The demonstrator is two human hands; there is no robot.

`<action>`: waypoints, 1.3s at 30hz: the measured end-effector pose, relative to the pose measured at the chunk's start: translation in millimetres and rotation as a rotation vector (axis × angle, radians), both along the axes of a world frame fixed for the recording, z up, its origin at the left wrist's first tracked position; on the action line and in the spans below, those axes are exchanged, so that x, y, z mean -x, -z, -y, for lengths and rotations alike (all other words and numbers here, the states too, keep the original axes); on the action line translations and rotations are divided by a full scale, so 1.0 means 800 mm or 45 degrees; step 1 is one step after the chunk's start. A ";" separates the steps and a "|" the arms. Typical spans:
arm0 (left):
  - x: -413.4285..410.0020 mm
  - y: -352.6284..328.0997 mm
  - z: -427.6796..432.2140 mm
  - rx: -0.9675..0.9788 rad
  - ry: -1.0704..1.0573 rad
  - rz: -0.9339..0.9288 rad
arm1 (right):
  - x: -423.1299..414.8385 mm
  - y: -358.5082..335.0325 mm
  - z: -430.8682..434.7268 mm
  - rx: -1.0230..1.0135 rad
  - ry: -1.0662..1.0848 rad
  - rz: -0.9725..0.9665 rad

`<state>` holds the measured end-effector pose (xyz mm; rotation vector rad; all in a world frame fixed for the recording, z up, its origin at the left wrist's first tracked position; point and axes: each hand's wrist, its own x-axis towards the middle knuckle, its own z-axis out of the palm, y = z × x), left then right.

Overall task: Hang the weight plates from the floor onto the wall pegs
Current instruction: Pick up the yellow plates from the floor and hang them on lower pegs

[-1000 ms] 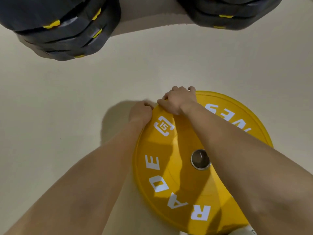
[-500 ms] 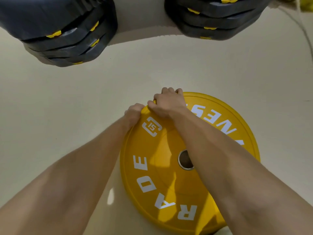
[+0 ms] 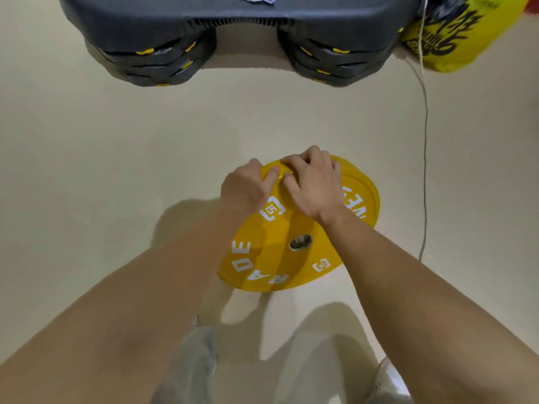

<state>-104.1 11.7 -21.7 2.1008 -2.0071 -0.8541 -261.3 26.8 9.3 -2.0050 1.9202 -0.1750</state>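
A yellow weight plate [image 3: 280,246] with white lettering and a metal centre hole is tilted up off the pale floor, its far rim raised and its near rim towards my feet. My left hand [image 3: 248,188] grips the far rim on the left, thumb on the face and fingers curled over the edge. Close beside it, my right hand [image 3: 312,182] grips the same rim, its fingers hooked over the top. No wall pegs are in view.
A dark bench-like piece of equipment [image 3: 233,13] lies ahead with stacks of dark plates with yellow marks [image 3: 151,62] [image 3: 335,62] under it. A yellow bag [image 3: 455,33] sits at the top right, and a thin cable [image 3: 425,158] runs down the floor. My legs and a shoe [image 3: 388,377] are below.
Both hands have lifted the plate's far rim higher, so it tilts up more steeply. The view has pulled back, showing my legs, the bench top and the yellow bag.
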 end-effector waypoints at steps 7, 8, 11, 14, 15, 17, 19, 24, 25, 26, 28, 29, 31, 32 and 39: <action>0.119 -0.068 -0.070 0.160 0.161 0.243 | 0.110 -0.053 -0.081 -0.016 0.117 0.044; 0.136 -0.077 -0.085 0.180 0.180 0.272 | 0.126 -0.061 -0.094 -0.028 0.124 0.058; 0.173 -0.096 -0.119 0.155 0.235 0.344 | 0.164 -0.077 -0.124 -0.085 0.210 0.106; 0.201 -0.114 -0.162 0.159 0.248 0.162 | 0.201 -0.086 -0.152 -0.177 0.199 0.058; 0.205 -0.115 -0.170 0.167 0.227 0.038 | 0.209 -0.087 -0.157 -0.203 0.191 0.040; 0.205 -0.120 -0.186 0.095 0.134 -0.122 | 0.223 -0.088 -0.171 -0.240 0.190 0.058; 0.180 -0.113 -0.201 0.044 -0.135 -0.075 | 0.232 -0.084 -0.185 -0.273 0.218 0.133; 0.054 -0.045 -0.267 -0.312 -0.786 -0.470 | 0.267 -0.063 -0.212 -0.291 0.263 0.248; 0.050 -0.036 -0.280 -0.345 -0.841 -0.629 | 0.274 -0.059 -0.216 -0.265 0.287 0.284; 0.050 -0.032 -0.290 -0.344 -0.864 -0.707 | 0.279 -0.053 -0.220 -0.229 0.310 0.332; 0.055 -0.028 -0.294 -0.270 -0.889 -0.781 | 0.287 -0.048 -0.223 -0.165 0.329 0.418; 0.060 -0.028 -0.290 -0.238 -0.924 -0.811 | 0.292 -0.046 -0.222 -0.147 0.322 0.435; 0.064 -0.022 -0.280 -0.237 -0.980 -0.889 | 0.303 -0.040 -0.217 -0.115 0.308 0.462; 0.062 -0.015 -0.276 -0.258 -1.015 -0.937 | 0.309 -0.034 -0.215 -0.099 0.310 0.481; 0.048 0.054 -0.236 -0.290 -0.980 -1.052 | 0.320 0.005 -0.199 0.112 0.486 0.703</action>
